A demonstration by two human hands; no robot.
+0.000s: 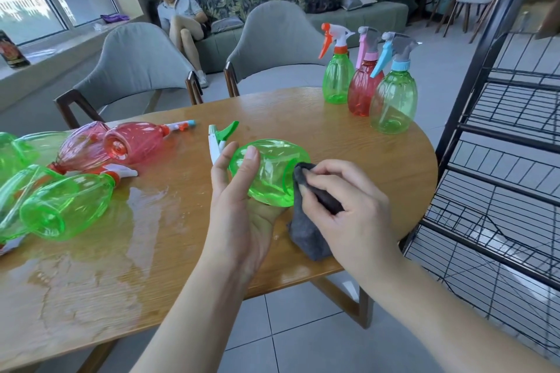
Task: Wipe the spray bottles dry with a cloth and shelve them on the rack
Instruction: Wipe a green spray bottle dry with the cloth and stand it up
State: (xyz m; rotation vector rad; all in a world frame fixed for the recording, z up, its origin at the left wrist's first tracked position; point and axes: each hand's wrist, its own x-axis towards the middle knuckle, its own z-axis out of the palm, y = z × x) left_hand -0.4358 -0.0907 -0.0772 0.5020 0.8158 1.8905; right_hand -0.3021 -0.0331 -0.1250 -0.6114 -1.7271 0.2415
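spray bottle [269, 172], clear green and seemingly empty, lies on its side above the wooden table [348, 142], nozzle pointing away. the left hand [239, 206] cradles it from below, thumb curled over its top. the right hand [345, 206] pinches a dark grey cloth [306, 227] and presses it against the bottle's base end. three more bottles stand upright at the table's far right: a green one with orange trigger [338, 79], a red one with pink trigger [363, 88] and a green one with blue trigger [394, 100]; whether they hold liquid i cannot tell. several green and red bottles [91, 179] lie tipped over at the left beside a wet patch [145, 200]. a black wire rack [509, 136] stands just right of the table.
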